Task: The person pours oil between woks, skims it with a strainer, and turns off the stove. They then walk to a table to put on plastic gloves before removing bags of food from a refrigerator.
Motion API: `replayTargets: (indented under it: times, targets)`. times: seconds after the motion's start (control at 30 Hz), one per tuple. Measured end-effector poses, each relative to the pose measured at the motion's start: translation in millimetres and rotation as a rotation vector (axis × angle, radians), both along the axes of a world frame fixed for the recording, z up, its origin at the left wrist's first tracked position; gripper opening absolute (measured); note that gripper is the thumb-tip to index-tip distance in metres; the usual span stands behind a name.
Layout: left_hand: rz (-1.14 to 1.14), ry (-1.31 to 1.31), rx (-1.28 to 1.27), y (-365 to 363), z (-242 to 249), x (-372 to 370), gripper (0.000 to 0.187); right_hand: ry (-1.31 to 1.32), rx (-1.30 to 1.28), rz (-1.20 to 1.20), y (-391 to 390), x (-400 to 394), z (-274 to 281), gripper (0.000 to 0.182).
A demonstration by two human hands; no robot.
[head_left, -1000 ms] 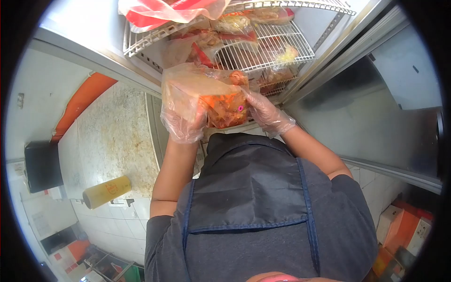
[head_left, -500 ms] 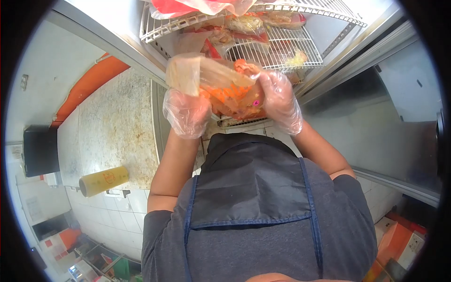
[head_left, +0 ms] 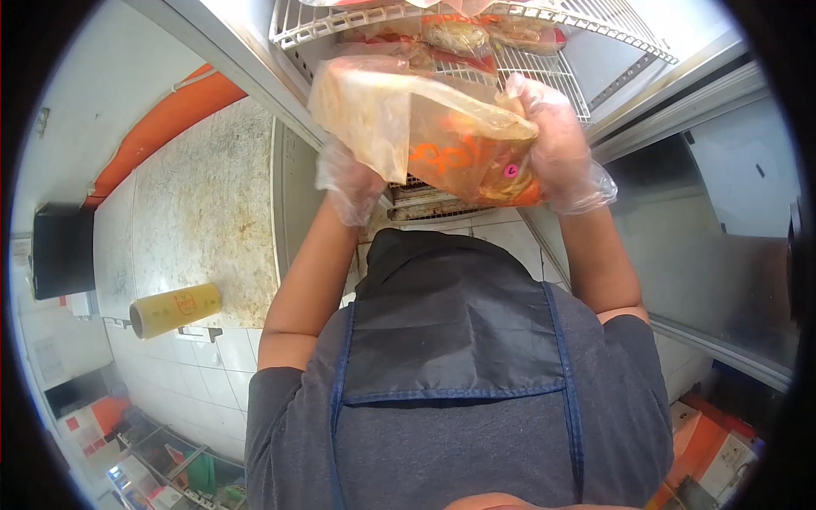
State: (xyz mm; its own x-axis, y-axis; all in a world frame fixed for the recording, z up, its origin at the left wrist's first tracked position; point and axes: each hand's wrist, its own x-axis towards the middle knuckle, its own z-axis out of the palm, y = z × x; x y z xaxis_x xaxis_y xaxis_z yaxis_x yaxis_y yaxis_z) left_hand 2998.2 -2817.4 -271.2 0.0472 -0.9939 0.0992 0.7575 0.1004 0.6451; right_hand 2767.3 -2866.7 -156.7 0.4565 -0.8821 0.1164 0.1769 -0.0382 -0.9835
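A clear plastic bag (head_left: 450,144) with orange print and a round pink sticker is stretched between my two hands, in front of the open fridge. Reddish-orange food shows through its lower right part. My left hand (head_left: 353,170), in a clear plastic glove, is closed on the bag's left side, its fingers partly hidden behind the plastic. My right hand (head_left: 557,140), also gloved, grips the bag's right edge. Behind the bag, several packed food bags (head_left: 459,38) lie on a white wire shelf (head_left: 540,68).
Another wire rack (head_left: 382,17) holds plastic bags at the top. To the left stands a stained white counter (head_left: 212,195) with a yellow cylindrical container (head_left: 176,310) on its side near the edge. A metal-framed glass door (head_left: 722,246) is at the right.
The bag has come nearer and looks larger and more spread out. My right hand has moved right, and my left hand is now more hidden behind the bag. The view has shifted slightly.
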Motion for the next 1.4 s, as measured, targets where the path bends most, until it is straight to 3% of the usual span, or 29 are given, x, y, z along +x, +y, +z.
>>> replayTargets:
  times: [0.03, 0.1, 0.13, 0.23, 0.3, 0.33, 0.4, 0.53, 0.6, 0.73, 0.83, 0.93, 1.03, 1.1, 1.13, 1.2, 1.27, 1.33, 1.4]
  targets:
    - [0.005, -0.051, 0.062, -0.9, -8.4, 1.8, 0.072, -0.028, 0.051, 0.053, -2.0, -0.8, 3.8, 0.028]
    - [-0.266, -0.341, -0.003, 11.3, -8.6, -20.5, 0.084, -0.155, 0.011, 0.079, -7.3, 3.9, -1.3, 0.029]
    - [-0.269, -0.341, -0.013, 16.6, -5.1, -30.3, 0.084, -0.206, 0.080, 0.017, -9.3, 6.4, -3.1, 0.030]
    - [-0.284, -0.509, -0.140, 26.1, 31.0, -47.2, 0.080, -0.182, 0.149, -0.107, -8.2, 4.3, 0.0, 0.033]
    - [-0.308, -0.413, 0.098, 27.5, 54.3, -48.4, 0.078, -0.110, 0.085, -0.175, -13.9, 2.9, -0.4, 0.035]
    - [-0.301, -0.408, 0.093, 28.0, 58.1, -47.0, 0.078, -0.105, 0.079, -0.169, -13.3, 1.7, 1.7, 0.035]
    - [-0.225, -0.501, 0.191, 27.7, 63.7, -41.9, 0.068, -0.069, -0.018, -0.122, -9.8, 0.4, 7.2, 0.040]
    - [-0.135, -0.585, 0.217, 25.1, 66.5, -38.3, 0.054, -0.160, 0.029, -0.033, 0.3, 0.6, 5.7, 0.039]
    - [-0.114, -0.669, 0.310, 26.7, 83.1, -38.9, 0.046, 0.136, 0.072, 0.120, 6.4, -4.8, 14.5, 0.051]
    - [-0.113, -0.713, 0.317, 26.2, 85.8, -32.2, 0.042, 0.073, 0.068, 0.248, 4.0, -6.5, 6.5, 0.051]
    - [-0.117, -0.703, 0.283, 27.3, 84.1, -28.0, 0.044, 0.085, 0.060, 0.280, 10.3, -11.7, 6.6, 0.054]
    - [-0.206, -0.678, 0.119, 30.4, 84.8, -16.9, 0.044, 0.145, -0.010, 0.250, 16.4, -8.9, 3.3, 0.049]
    - [-0.374, -0.494, -0.132, 32.9, 68.4, -11.5, 0.048, 0.278, -0.170, 0.258, 16.6, -9.7, -14.2, 0.042]
    - [0.024, -0.388, 0.091, 41.3, 60.2, -21.6, 0.051, 0.292, -0.285, 0.183, 25.4, -4.3, -21.0, 0.033]
    - [0.008, -0.396, 0.086, 36.9, 50.8, -22.4, 0.051, 0.340, -0.510, 0.148, 24.2, -1.2, -35.5, 0.029]
    - [0.115, -0.226, 0.352, 33.6, 34.3, -23.6, 0.052, 0.279, -0.520, 0.161, 22.4, 8.8, -53.4, 0.027]
    - [0.137, -0.241, 0.322, 35.6, 36.2, -25.3, 0.051, 0.214, -0.539, 0.149, 25.4, 15.9, -64.4, 0.023]
    - [0.189, -0.169, 0.267, 43.9, 48.3, -31.7, 0.046, 0.194, -0.465, 0.179, 26.2, 14.7, -73.2, 0.023]
    - [0.236, -0.198, 0.251, 51.6, 29.3, -26.9, 0.045, 0.165, -0.252, 0.235, 31.0, 12.7, -77.6, 0.031]
